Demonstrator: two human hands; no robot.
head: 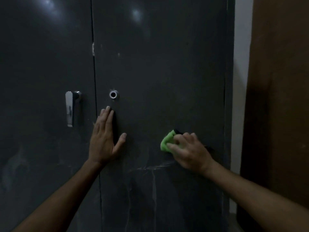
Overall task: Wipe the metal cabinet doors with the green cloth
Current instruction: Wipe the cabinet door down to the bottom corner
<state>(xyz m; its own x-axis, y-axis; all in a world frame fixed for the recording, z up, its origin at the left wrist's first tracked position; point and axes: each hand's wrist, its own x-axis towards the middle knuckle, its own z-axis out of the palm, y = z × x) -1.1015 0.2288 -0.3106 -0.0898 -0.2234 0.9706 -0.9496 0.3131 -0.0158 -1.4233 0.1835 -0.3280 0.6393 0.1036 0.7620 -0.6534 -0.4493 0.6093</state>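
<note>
On right door (167,72): left hand (103,139) flat, fingers straight; right hand (189,151) fingers curled gripping green cloth (167,141).

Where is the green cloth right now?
In the head view, the bunched green cloth is gripped by the right hand against the lower right part of the dark metal right door, right of the flat left hand.
</note>
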